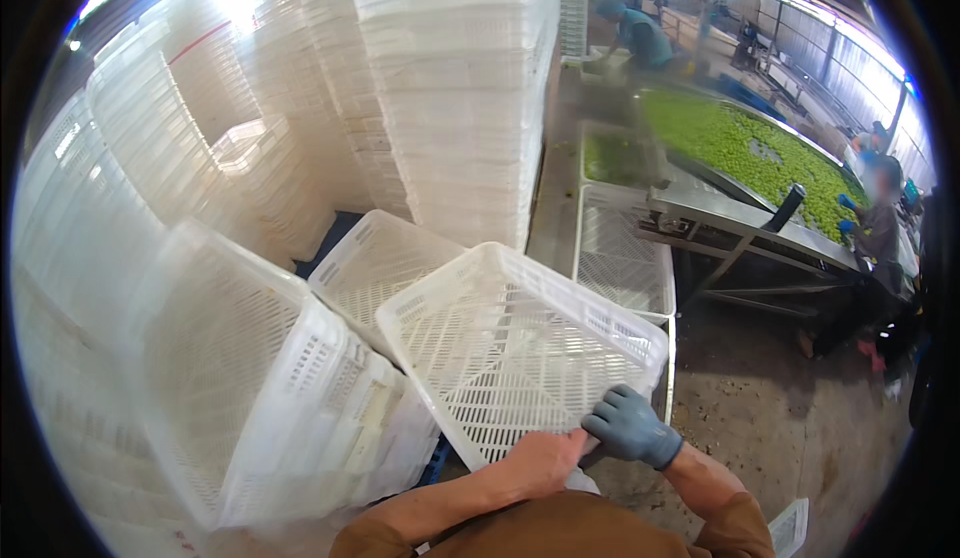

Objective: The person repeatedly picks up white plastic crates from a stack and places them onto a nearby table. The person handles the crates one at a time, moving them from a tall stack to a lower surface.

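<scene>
An empty white slotted plastic crate (517, 363) is tilted in front of my body. My right hand (634, 424), in a grey-blue glove, is closed over its near rim. Beside it my bare left hand (546, 457) is curled at the same rim, its fingertips touching the glove; its grip underneath is hidden. Left of the held crate stands a leaning stack of similar crates (322, 408). Another white crate (382, 265) lies just behind, partly covered by the one in my hands.
Tall stacks of white crates (457, 107) rise at the left and back. Crates (626, 258) line the metal conveyor frame (720, 216), which carries green round fruit (735, 145). One person (881, 220) in blue gloves works at its right side; another (641, 36) bends at the back.
</scene>
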Tool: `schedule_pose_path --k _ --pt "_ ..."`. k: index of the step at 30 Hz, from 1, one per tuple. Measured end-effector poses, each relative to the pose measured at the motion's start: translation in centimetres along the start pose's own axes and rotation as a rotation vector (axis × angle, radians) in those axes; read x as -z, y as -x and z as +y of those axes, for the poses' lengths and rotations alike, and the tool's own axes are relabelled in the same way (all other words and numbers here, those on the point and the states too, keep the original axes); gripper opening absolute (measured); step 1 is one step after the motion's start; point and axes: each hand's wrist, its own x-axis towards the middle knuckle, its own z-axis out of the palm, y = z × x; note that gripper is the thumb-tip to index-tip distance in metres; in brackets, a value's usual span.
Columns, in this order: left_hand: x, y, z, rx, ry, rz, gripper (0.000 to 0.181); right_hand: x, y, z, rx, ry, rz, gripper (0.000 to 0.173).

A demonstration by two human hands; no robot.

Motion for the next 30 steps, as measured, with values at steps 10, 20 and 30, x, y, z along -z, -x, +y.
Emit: schedule_pose_path --k 10,20,30 --pt "6.7 -2.5 3.6 -0.208 -0.163 -0.152 0.028 4.5 2.6 -5.3 -0.366 0.166 0.232 0.055" --pt "-3.1 -8.6 0.5 -0.337 -0.105 -0.51 0.029 -3.9 13.0 -7.9 -0.799 0.024 0.046 0.064" --pt "-7.7 -9.1 -7.3 -0.368 0.033 -0.108 0.044 -7.2 12.4 -5.3 -0.926 -0.001 -0.225 0.063"
